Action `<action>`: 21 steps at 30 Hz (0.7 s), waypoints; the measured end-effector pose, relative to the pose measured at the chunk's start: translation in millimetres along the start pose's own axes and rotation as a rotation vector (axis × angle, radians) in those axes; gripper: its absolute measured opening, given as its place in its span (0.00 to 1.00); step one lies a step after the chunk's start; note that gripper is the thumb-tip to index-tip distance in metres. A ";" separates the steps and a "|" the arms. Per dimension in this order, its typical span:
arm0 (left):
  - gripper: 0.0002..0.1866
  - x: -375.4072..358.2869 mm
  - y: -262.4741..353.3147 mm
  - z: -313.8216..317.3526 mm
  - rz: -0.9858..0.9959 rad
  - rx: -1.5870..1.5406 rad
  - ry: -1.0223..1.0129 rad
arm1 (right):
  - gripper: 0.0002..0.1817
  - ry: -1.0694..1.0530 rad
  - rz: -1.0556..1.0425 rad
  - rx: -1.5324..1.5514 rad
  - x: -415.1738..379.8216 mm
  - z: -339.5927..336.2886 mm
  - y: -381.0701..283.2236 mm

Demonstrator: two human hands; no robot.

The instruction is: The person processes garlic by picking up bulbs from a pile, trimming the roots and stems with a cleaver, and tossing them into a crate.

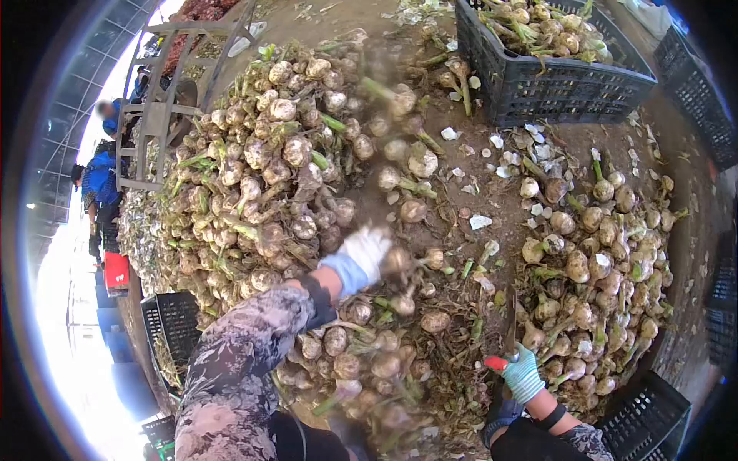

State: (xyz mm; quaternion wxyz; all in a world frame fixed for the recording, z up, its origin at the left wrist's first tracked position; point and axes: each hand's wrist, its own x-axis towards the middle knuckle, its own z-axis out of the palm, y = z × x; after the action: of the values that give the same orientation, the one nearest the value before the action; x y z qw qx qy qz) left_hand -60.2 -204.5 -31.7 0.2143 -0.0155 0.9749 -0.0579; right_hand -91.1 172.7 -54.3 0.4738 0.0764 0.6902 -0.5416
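My left hand [365,252], in a white and pale blue glove, reaches over the middle of a big heap of garlic bulbs [269,177]. Motion smears its fingers, and I cannot make out whether they grip anything. Just right of it is a blurred garlic bulb [398,261]. Low on the right, my right hand [523,374] wears a striped green-white glove and is closed round the red handle of a knife [496,363]. The thin blade points away from me, beside a second pile of garlic bulbs [600,261] with short stems.
A black crate [561,88] full of garlic stands at the top right. More black crates are at the lower right [644,415] and left [171,326]. A metal frame [157,100] rises behind the heap. People in blue [101,180] are at the far left. Leaf scraps litter the floor.
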 end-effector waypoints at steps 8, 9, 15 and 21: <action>0.12 -13.2 20.0 -58.1 -0.636 -1.830 0.363 | 0.17 0.057 0.038 0.099 -14.6 -8.9 -9.4; 0.11 -10.9 16.2 -57.1 -0.622 -1.827 0.319 | 0.17 0.054 0.025 -0.045 -16.7 -9.0 -14.4; 0.17 38.0 51.8 -65.5 -0.879 -2.103 -0.224 | 0.26 0.030 0.012 -0.230 -18.0 -9.7 -1.9; 0.13 22.3 41.3 -81.2 0.262 -1.103 0.290 | 0.29 0.081 0.033 0.077 -19.0 -17.1 17.0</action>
State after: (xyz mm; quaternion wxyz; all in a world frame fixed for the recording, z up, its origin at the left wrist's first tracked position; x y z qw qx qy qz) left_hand -114.6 -156.0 27.2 0.0443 0.0041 0.8742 0.4835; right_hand -80.1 201.3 -52.4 0.4511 0.1279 0.6859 -0.5565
